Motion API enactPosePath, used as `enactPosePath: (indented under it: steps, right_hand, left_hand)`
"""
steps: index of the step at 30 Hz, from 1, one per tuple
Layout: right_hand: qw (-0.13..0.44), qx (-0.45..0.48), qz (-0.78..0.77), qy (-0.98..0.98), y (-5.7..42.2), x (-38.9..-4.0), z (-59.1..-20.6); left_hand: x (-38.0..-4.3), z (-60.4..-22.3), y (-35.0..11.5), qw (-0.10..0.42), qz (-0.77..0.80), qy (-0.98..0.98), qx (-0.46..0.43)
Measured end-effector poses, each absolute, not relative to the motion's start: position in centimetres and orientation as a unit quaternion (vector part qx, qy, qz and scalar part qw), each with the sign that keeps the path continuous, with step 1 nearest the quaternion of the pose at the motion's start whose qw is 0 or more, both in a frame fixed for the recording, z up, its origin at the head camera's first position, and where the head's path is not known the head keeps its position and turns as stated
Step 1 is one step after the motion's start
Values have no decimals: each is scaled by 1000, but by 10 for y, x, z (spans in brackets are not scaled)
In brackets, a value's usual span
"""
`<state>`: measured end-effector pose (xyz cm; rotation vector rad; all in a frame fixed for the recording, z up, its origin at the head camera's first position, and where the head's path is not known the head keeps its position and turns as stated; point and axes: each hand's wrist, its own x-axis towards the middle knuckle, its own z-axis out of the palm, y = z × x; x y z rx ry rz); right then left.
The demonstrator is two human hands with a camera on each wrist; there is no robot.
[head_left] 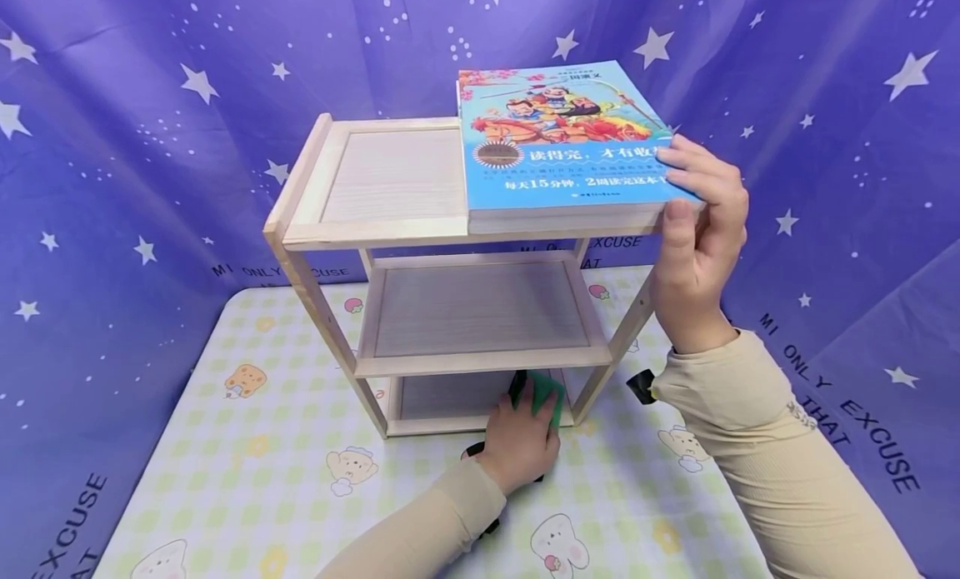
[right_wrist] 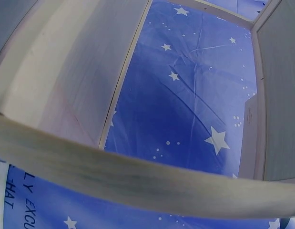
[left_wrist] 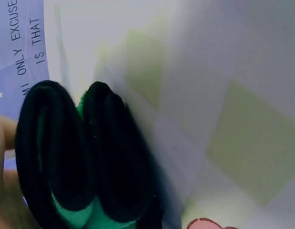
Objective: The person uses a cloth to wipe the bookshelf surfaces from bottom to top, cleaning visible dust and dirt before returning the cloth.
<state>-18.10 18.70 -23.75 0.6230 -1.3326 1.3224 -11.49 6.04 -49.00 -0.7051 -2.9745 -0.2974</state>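
A three-tier wooden shelf rack (head_left: pixel 480 362) stands on the table, with a thick blue picture-cover book (head_left: pixel 566 162) lying on the right part of its top tier. My right hand (head_left: pixel 701 229) grips the rack's top front right corner, fingers over the book's edge and thumb at the front. Low down, my left hand (head_left: pixel 521 446) holds a folded green cloth (head_left: pixel 551 387) with black on it at the right part of the bottom tier. In the left wrist view the thick black and green folds of the cloth (left_wrist: pixel 71 152) fill the lower left.
A checked tablecloth (head_left: pixel 247 479) with cartoon prints covers the table. Purple star-patterned curtains (head_left: pixel 150 187) hang behind and on both sides. The middle tier (head_left: pixel 487 308) lies above my left hand. Seen from the right wrist, a wooden bar (right_wrist: pixel 147 176) crosses close to the camera.
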Motion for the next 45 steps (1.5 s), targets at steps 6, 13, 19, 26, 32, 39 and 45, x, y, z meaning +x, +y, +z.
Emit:
enactPosePath:
  steps: [6, 13, 19, 26, 32, 39, 45]
  right_hand:
    - [547, 262, 560, -564, 188, -181, -237]
    - [546, 262, 559, -566, 188, -181, -239]
    - [545, 262, 556, -570, 188, -181, -239]
    - [543, 262, 555, -574, 188, -181, -238]
    - [542, 264, 555, -573, 188, -181, -238]
    - [542, 261, 555, -575, 188, -180, -237]
    - [537, 254, 551, -586, 186, -175, -236]
  left_hand:
    - [-112, -488, 60, 77, -40, -965, -248]
    - [-110, -489, 60, 111, -27, -958, -262]
    - [-107, -490, 62, 128, -22, -949, -288]
    - [-107, -488, 59, 106, -51, -952, -284]
    - [-105, -484, 53, 80, -106, -947, -294]
    - [-104, -482, 48, 32, -218, -931, -292]
    - [-105, -481, 44, -29, -361, -904, -227]
